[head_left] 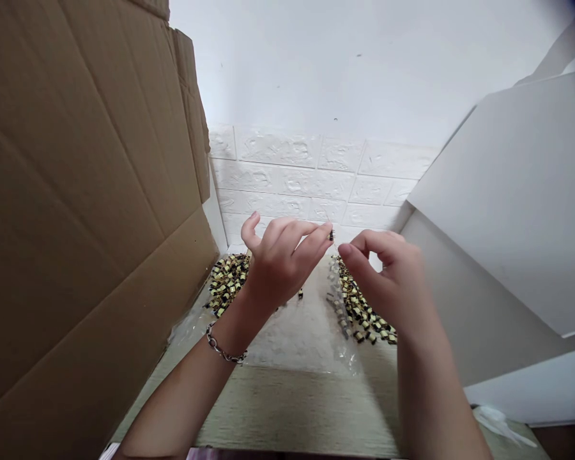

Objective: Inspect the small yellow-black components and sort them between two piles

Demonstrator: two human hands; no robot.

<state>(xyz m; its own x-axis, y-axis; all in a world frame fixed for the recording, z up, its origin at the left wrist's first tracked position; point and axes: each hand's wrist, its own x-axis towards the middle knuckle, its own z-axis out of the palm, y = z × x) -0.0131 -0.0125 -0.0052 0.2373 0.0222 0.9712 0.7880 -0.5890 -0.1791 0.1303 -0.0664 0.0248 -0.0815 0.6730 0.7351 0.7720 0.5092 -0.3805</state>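
Note:
My left hand point(287, 255), with a chain bracelet on its wrist, pinches a small black component with metal pins point(331, 235) at its fingertips. It looks like a tiny transformer coil. Close to it on the right, my right hand point(388, 268) has thumb and forefinger pressed together; a thin wire seems to run down from the component near the thumb tip, but what the fingers grip is hidden. Below the hands lie a left pile of yellow-and-black coils point(226, 281) and a right pile of similar coils point(359, 306). One loose coil point(300, 294) sits between them.
Clear plastic sheeting point(301, 345) covers part of the light wooden table point(306, 409). Tall cardboard point(91, 191) walls the left side. White and grey panels point(508, 191) stand on the right, and a white brick-patterned wall point(287, 182) closes the back.

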